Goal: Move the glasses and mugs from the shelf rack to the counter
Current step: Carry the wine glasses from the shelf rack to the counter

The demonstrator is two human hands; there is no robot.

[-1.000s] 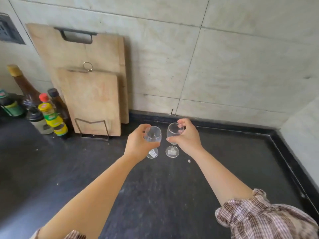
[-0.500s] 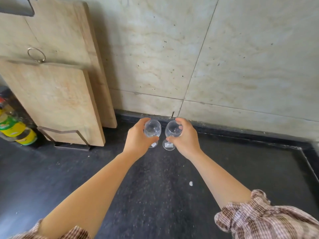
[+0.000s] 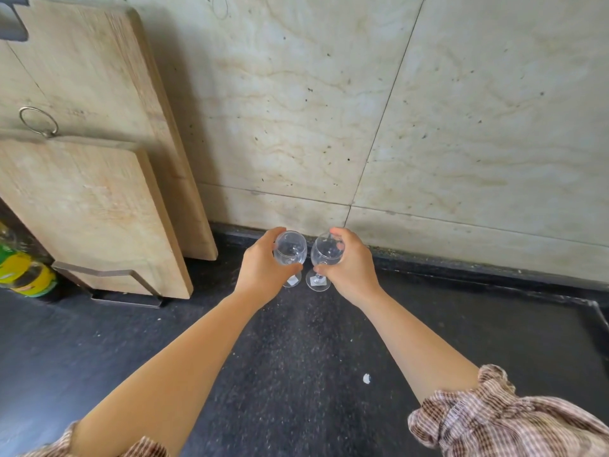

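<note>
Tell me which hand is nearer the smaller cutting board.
Left. The left hand, gripping a glass, is right of the smaller cutting board; the right hand, gripping the other glass, is farther right.

Black counter (image 3: 296, 357), board rack (image 3: 99, 273), bottle (image 3: 23, 275), white speck (image 3: 366, 378)

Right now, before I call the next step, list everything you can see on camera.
Left glass: one, clear, back of black counter, held.
Right glass: one, clear, beside it, held.
Cutting boards: two, pale wood, leaning on beige wall, left.
Board stand: one, metal, under the front one.
Bottle: at least one, yellow-green label, far left.
Speck: one, white, on counter.
Left hand: grips left glass's bowl.
Right hand: grips right glass's bowl.
Sleeves: two, checked, bottom corners.
</note>
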